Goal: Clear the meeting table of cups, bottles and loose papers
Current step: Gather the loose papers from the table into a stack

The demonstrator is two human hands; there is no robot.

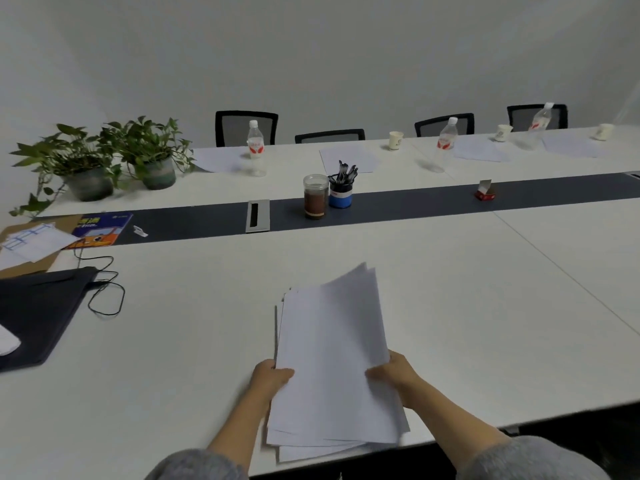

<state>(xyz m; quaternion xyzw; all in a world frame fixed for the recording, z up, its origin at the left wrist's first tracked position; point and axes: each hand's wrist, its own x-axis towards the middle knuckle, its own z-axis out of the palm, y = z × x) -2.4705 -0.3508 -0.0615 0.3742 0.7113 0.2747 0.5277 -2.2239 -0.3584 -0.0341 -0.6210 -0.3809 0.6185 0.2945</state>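
Both hands grip a fanned stack of thin white papers (pixel 332 358)

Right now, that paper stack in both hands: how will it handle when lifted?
Likely floppy: the paper stack is thin loose sheets, far corners already curling up. Probably prone to sliding apart, since edges are fanned and uneven. Left hand and right hand pinch only its sides, so the middle may sag.

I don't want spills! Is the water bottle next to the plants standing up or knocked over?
Standing up. The water bottle sits upright on the table, its white cap on top.
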